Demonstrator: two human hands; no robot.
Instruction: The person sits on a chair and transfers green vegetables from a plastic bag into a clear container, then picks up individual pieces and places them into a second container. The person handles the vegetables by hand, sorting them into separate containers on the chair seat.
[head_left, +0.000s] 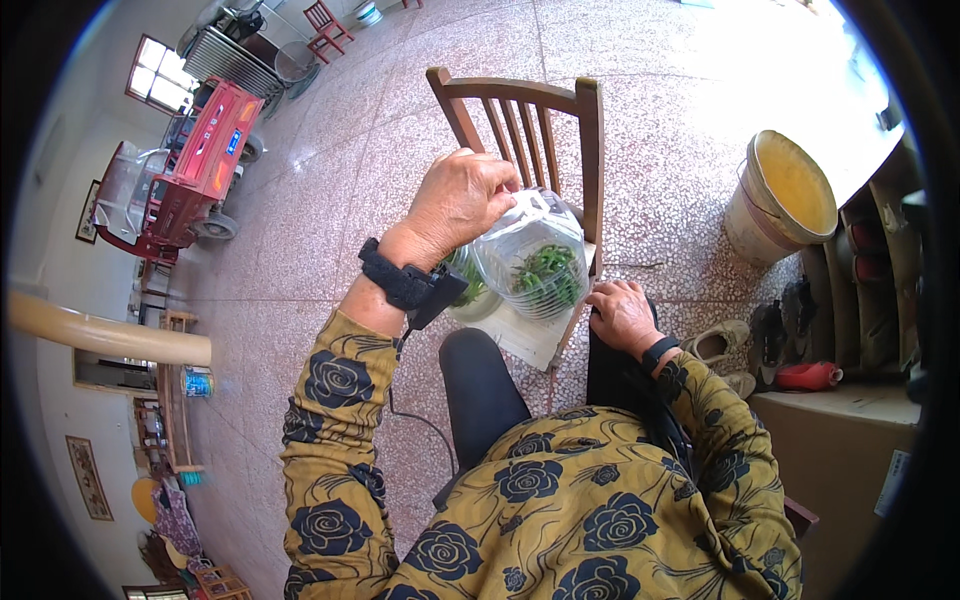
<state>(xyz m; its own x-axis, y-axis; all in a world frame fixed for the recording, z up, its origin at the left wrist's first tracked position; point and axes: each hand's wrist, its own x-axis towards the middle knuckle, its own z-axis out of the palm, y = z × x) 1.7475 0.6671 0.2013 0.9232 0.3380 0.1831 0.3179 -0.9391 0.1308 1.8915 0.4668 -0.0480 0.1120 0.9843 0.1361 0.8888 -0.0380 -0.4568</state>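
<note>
A clear plastic container (529, 229) with a ribbed lower part holds a heap of small green vegetable pieces (550, 274). My left hand (466, 191) pinches its upper rim between thumb and fingers. Beside it, partly hidden by my left wrist, a second clear container (480, 309) also has green pieces in it. Both are on the pale seat (517, 339) of a wooden chair (589, 150) that faces me. My right hand (624, 315) rests by my right knee, its fingertips close to the seat's edge. Whether those fingertips hold anything small is hidden.
A tall bucket (780, 199), yellowish inside, stands on the speckled floor at the right. Near it are shoes (716, 341), a red bottle (808, 376) and a cardboard box (832, 442). A red cargo tricycle (191, 176) is at the far left. A cable (424, 421) hangs beside my left leg.
</note>
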